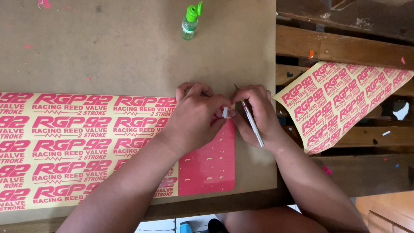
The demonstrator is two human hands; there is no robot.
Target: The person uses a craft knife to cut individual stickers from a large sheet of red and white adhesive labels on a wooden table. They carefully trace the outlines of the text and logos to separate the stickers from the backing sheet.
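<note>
A long yellow sticker sheet (77,142) with rows of pink lettering lies across a brown board (129,51). Its right end is an uncleared solid pink strip (211,164). My left hand (196,114) rests on the sheet's upper right corner, fingers pinching a small pale piece at the edge. My right hand (254,114) meets it there, fingertips touching the same spot, and holds a thin pen-like craft knife (252,123) lying along the hand with its tip pointing up.
A small clear bottle with a green cap (190,22) stands at the board's far edge. A second printed sticker sheet (340,101) lies on the wooden slats (345,47) to the right. Small pink scraps dot the board.
</note>
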